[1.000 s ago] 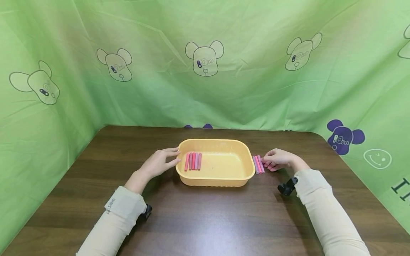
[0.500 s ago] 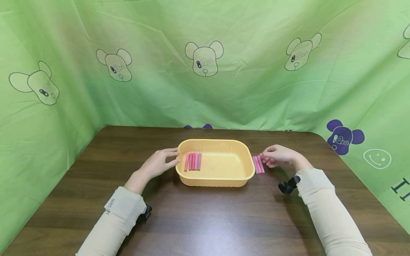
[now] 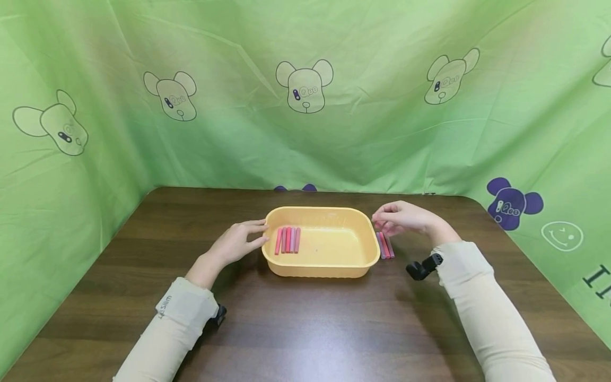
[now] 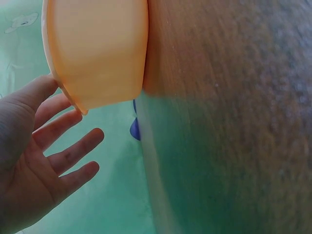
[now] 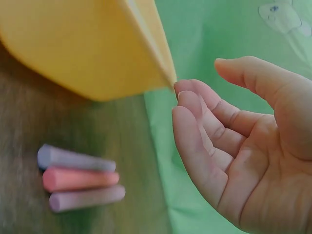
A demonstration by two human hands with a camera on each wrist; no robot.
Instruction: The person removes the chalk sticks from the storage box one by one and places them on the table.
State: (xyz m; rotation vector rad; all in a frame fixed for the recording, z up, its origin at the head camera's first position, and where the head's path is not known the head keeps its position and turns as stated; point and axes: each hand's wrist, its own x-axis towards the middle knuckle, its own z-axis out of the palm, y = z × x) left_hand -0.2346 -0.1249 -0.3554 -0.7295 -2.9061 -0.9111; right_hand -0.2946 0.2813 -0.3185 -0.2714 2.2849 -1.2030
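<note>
My left hand (image 3: 240,242) rests its fingertips on the left rim of a yellow plastic basin (image 3: 317,272). In the left wrist view its thumb and fingers (image 4: 74,152) are spread, fairly straight, at the basin's end. Inside the basin, at the left, several pink, red and purple chalk sticks (image 3: 288,241) lie side by side. Three more chalk sticks (image 5: 80,179), bluish purple, red-pink and mauve, lie on the table just right of the basin. Over their far ends hovers my right hand (image 3: 404,216), fingers loosely bent and holding nothing, fingertips right at the basin's rim.
The dark brown wooden table (image 3: 305,329) extends toward me and to both sides. Behind and beside it hangs a green cloth (image 3: 229,132) printed with mouse heads. Black wrist cameras (image 3: 424,267) sit under both cuffs.
My right hand has lifted from beside the three chalk sticks and moved away from me and left, to the basin's right rim. The left hand, basin and chalk sticks stay put.
</note>
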